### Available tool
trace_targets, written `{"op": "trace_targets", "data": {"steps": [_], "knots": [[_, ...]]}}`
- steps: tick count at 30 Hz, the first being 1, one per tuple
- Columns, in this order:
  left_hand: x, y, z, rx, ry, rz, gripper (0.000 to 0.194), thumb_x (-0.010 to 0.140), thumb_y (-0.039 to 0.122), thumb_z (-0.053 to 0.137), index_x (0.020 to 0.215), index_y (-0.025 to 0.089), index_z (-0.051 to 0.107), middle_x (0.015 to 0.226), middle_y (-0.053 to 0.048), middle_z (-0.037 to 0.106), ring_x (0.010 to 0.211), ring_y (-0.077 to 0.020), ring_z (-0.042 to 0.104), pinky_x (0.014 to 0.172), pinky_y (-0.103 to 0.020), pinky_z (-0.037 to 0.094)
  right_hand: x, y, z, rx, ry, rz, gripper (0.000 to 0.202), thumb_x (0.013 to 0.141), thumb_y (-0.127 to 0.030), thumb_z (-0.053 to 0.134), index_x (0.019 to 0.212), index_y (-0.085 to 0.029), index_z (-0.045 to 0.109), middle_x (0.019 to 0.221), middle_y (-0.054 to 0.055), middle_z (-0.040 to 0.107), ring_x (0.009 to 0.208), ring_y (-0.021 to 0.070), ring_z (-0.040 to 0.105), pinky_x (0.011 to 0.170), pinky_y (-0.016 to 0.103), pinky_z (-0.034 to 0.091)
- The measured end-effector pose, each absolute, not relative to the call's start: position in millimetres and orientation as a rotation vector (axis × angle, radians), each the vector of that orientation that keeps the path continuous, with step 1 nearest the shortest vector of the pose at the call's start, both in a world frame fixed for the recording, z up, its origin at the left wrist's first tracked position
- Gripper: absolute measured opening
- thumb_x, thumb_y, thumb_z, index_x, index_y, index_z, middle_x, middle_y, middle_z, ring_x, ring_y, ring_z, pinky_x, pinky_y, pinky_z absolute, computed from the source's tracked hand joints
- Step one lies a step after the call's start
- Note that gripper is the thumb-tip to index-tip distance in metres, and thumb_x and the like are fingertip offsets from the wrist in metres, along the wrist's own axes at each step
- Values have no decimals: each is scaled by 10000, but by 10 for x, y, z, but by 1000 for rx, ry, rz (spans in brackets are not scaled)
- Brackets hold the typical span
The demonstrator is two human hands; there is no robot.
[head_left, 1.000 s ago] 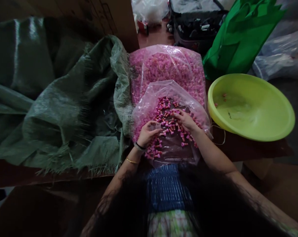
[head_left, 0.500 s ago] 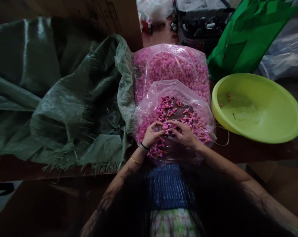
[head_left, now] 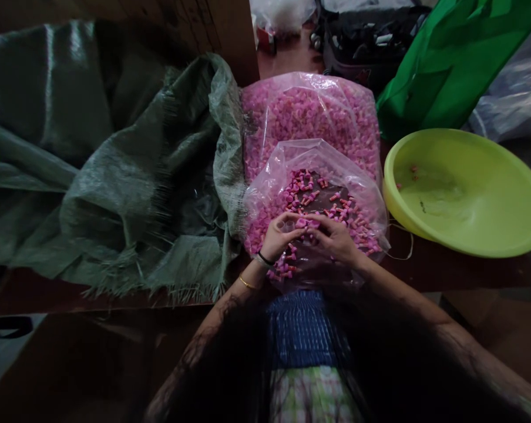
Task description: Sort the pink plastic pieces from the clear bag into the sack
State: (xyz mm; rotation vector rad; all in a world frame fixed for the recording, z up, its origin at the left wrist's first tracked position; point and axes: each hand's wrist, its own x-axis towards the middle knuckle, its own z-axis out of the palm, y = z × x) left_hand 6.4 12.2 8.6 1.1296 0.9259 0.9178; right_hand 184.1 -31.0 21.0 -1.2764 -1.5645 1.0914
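Small pink pieces with orange stems (head_left: 365,226) lie inside an open clear plastic bag (head_left: 318,150). Over the bag's mouth, my left hand (head_left: 279,236) is closed on small clear cups and a pink piece. My right hand (head_left: 333,238) pinches a pink piece right beside it, and the fingertips of both hands nearly meet. Behind is a fuller bag of pink pieces (head_left: 309,108).
Green woven sacking (head_left: 111,176) spreads over the left of the table. A yellow-green basin (head_left: 477,200) with a few small pieces stands at the right, before a green bag (head_left: 450,70). Farther back are a cardboard box (head_left: 195,29) and a dark open case (head_left: 366,47).
The view has shifted a little, so things sit slightly farther right. My hands have come closer together, bringing the pink pieces in their fingertips together.
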Motion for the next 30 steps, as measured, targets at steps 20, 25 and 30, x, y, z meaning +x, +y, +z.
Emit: {"op": "trace_targets", "data": {"steps": [20, 25, 30], "knots": [[-180, 91, 151, 1563, 937, 773, 345, 666, 186, 743, 984, 141, 617, 915, -28, 653, 799, -141, 585, 732, -226, 447, 1645, -326, 242, -1154, -2091, 218, 304, 879, -216, 552, 1144, -317, 664, 1373, 28, 512, 1322, 259, 380, 1125, 529, 232], [-145, -42, 130, 1630, 967, 709, 269, 679, 162, 721, 935, 136, 640, 868, -19, 663, 759, -132, 585, 706, -219, 445, 1667, -464, 300, -1114, -2215, 187, 288, 877, -196, 551, 1122, -286, 673, 1357, 43, 547, 1332, 264, 384, 1144, 556, 181], [-147, -128, 120, 1519, 864, 571, 373, 626, 205, 787, 954, 119, 630, 870, -34, 667, 769, -145, 600, 705, -224, 459, 1709, -630, 192, -1151, -2117, 189, 299, 879, -191, 545, 1125, -307, 673, 1345, 30, 557, 1325, 260, 393, 1139, 553, 199]]}}
